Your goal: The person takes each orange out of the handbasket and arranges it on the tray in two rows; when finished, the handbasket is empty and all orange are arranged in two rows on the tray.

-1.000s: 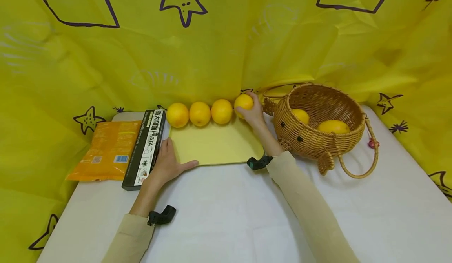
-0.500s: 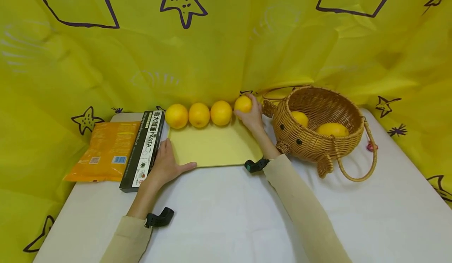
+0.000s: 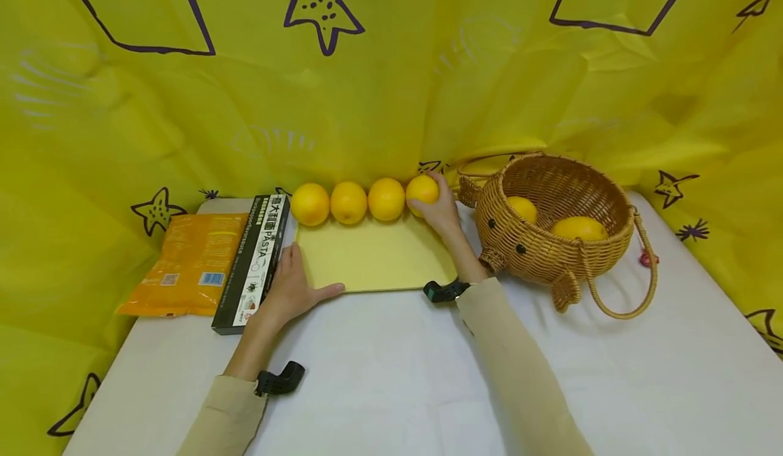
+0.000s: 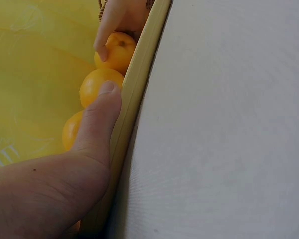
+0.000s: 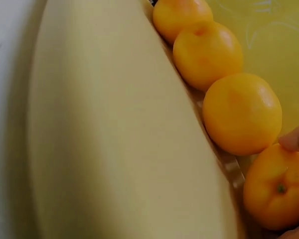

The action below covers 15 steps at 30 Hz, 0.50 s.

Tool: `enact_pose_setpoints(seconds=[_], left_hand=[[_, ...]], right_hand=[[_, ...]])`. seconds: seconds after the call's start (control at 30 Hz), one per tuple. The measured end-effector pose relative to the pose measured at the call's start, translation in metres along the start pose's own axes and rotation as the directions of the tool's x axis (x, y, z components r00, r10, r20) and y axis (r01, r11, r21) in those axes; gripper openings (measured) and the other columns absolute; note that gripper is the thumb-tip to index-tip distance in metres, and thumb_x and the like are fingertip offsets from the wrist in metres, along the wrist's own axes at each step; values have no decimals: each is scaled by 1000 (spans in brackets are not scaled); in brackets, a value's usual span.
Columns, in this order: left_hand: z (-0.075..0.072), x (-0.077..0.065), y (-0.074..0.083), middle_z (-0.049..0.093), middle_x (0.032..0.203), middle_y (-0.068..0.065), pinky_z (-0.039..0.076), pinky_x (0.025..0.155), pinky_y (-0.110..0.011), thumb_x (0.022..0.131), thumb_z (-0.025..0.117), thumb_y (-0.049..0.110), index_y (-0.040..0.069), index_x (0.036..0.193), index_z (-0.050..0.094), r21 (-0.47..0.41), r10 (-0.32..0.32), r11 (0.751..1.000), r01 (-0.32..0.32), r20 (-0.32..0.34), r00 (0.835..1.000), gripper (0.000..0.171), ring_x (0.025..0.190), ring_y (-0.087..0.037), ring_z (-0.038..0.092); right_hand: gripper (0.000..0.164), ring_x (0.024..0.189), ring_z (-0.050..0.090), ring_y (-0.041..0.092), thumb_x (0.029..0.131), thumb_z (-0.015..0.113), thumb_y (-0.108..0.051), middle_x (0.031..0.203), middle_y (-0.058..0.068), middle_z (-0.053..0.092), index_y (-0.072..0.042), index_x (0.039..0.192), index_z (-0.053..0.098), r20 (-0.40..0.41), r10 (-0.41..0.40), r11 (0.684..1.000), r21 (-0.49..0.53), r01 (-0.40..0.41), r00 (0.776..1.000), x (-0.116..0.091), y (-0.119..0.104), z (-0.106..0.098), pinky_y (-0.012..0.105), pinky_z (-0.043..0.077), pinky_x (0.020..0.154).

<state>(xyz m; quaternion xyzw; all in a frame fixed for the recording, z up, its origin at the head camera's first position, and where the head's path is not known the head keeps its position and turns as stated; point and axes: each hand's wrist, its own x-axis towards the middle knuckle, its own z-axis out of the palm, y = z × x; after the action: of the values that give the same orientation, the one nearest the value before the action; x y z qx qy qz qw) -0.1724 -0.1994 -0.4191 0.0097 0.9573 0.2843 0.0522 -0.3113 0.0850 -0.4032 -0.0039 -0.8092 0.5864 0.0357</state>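
Observation:
My right hand (image 3: 441,208) holds an orange (image 3: 423,190) at the right end of a row, thumb on its near side and fingers round the back. Beside it stand three more oranges (image 3: 349,203), lined up along the far edge of a pale yellow board (image 3: 373,255). In the right wrist view the held orange (image 5: 276,186) sits close against its neighbour (image 5: 242,114), stem end showing. My left hand (image 3: 292,289) rests at the board's near left corner, its fingers along the left side. The left wrist view shows its straight thumb (image 4: 97,117) along the board's edge.
A wicker basket (image 3: 532,255) with an animal face and two yellow fruits (image 3: 579,228) inside stands to the right. On the left lie a black and white pasta box (image 3: 252,266) and an orange packet (image 3: 196,266). A yellow patterned cloth (image 3: 391,89) hangs behind.
The orange in my right hand has come down slightly, more level with the row. My left hand keeps its place at the board's corner. The head view has shifted a little.

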Motion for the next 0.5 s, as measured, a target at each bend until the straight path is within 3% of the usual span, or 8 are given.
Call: enact_pose_setpoints(seconds=[0.27, 0.5], left_hand=[[1, 1, -1, 5, 155, -34, 18, 119, -57, 73, 76, 58, -12, 150, -5, 6, 16, 1000, -16, -11, 1000, 132, 144, -50, 13], [2, 2, -3, 7, 154, -35, 19, 119, -57, 73, 78, 55, -13, 150, -3, 12, 31, 999, -31, -23, 999, 130, 143, -50, 16]], right_hand=[[75, 126, 47, 38, 84, 72, -20, 148, 16, 37, -24, 149, 34, -4, -35, 998, -56, 35, 999, 0, 7, 2, 56, 44, 100], [72, 122, 50, 38, 85, 71, -26, 145, 17, 42, -22, 148, 37, 46, -74, 982, -170, 80, 996, 1, 6, -3, 55, 45, 97]])
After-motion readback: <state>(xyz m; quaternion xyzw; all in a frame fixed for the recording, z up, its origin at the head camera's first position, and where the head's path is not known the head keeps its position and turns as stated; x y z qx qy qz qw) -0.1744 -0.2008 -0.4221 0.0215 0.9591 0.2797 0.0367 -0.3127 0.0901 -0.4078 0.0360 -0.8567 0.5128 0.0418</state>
